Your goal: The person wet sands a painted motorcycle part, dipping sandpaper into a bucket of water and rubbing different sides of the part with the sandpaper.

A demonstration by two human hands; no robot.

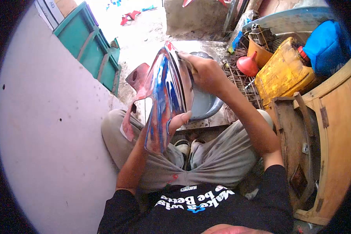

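A glossy motorcycle fairing panel (163, 95), patched in red, blue and white, is tilted upright over my lap. My left hand (178, 121) grips its lower part, the thumb over the right edge and the other fingers hidden behind the panel. Near the top, my right hand (202, 72) presses its bent fingers against the panel's right side. A small tan edge shows under those fingers, too little to name. Behind the panel and below my right forearm is a dark basin (210, 111) with cloudy grey liquid, partly covered.
A white wall (54, 128) runs close on my left, with green panels (89, 48) beyond. On the right are a yellow jerrycan (284, 72), a red funnel (247, 64), a blue container (325, 46) and a wooden frame (335, 140). Red pieces (130, 17) lie farther ahead.
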